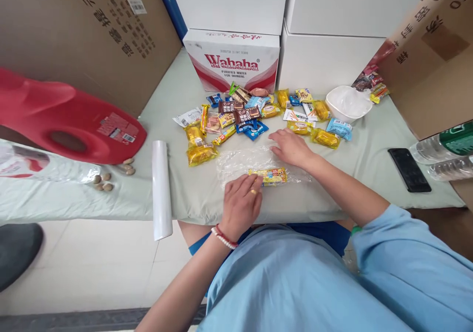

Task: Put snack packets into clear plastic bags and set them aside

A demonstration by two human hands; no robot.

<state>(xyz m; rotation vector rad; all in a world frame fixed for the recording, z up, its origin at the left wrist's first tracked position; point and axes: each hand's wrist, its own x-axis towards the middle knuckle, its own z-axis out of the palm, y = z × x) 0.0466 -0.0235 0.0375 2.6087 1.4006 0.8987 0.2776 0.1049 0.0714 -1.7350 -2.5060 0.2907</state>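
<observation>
A clear plastic bag (236,162), crinkled and flattened, lies on the table in front of me. A yellow snack packet (273,175) rests at its lower middle; I cannot tell whether it is inside or on top. My left hand (243,201) lies over the packet's left end and the bag's near edge, fingers stretched forward. On the bag's far right part, my right hand (291,147) rests palm down with fingers extended and thumb apart. Beyond the bag is a pile of wrapped snacks (244,115), and more yellow-wrapped snacks (325,138) sit beyond my right hand.
A white bowl (349,103) stands at back right, a black phone (409,169) and plastic bottles (451,145) farther right. To the left are a white roll (161,189), a red jug (74,120) and several nuts (105,182). Cardboard boxes (121,26) and a Wahaha box (232,61) border the table.
</observation>
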